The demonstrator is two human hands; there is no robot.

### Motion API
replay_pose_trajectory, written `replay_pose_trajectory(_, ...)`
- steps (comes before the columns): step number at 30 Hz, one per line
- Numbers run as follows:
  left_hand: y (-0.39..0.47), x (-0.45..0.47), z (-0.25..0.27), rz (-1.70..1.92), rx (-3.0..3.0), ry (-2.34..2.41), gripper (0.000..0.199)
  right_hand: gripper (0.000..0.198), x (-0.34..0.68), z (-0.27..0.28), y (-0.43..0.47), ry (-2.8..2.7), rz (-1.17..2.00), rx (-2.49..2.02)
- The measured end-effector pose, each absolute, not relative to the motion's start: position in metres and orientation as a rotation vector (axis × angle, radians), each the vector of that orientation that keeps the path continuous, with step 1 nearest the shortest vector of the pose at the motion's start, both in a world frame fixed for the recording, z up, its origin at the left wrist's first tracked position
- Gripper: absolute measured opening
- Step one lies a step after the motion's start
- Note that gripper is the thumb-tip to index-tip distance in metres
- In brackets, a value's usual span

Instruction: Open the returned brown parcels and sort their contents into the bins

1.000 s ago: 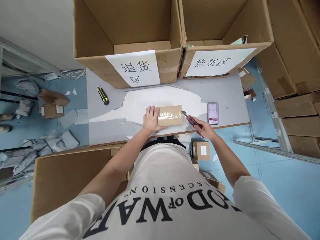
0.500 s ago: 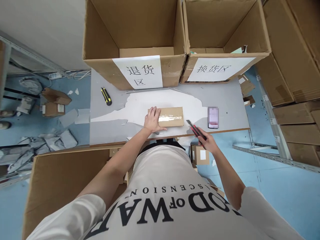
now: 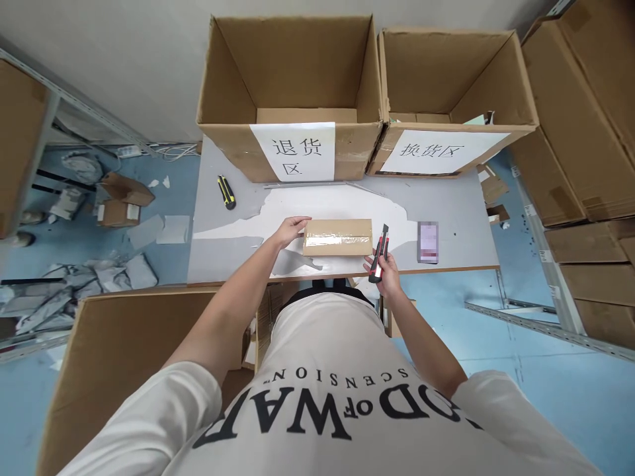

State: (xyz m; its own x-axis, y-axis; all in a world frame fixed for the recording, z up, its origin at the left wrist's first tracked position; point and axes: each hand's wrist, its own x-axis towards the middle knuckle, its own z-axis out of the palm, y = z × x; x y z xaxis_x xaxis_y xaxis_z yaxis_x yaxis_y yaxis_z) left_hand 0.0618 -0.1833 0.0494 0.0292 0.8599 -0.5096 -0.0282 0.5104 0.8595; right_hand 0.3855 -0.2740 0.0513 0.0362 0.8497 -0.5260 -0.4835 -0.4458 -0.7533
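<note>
Head view: grey table (image 3: 456, 198); left hand (image 3: 289, 232) rests open against parcel (image 3: 338, 237); right hand (image 3: 385, 272) grips cutter (image 3: 380, 253).

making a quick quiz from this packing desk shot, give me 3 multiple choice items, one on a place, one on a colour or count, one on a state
1. Where does the yellow and black cutter lie?
A. on the table's left part, apart from both hands
B. inside the left carton
C. on top of the phone

2. How many big open cartons with white paper signs stand at the table's far edge?
A. one
B. two
C. four

3. What is the right hand doing?
A. lying flat and empty
B. gripping a red and black cutter beside the small taped box
C. holding the phone

Answers:
1 A, it lies alone at far left.
2 B, two signed cartons stand side by side.
3 B, fingers wrap the cutter; the left hand touches the box's left end.
</note>
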Motion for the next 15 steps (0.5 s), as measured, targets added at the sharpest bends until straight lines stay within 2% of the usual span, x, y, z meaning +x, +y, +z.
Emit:
replay_pose_trajectory(5,-0.196,0.061,0.049,0.927,0.699,1.343,0.05,0.03,0.393,0.047,-0.247,-0.519,1.561,-1.25)
replay_pose_trajectory(10,-0.243,0.076,0.044,1.097,0.646,1.42,0.057,0.026,0.384,0.052,-0.165,-0.733,1.524,-1.266)
replay_pose_trajectory(15,-0.295,0.119,0.04,1.196,0.704,1.647,0.046,0.026,0.345,0.055,-0.091,-1.004,1.62,-1.225)
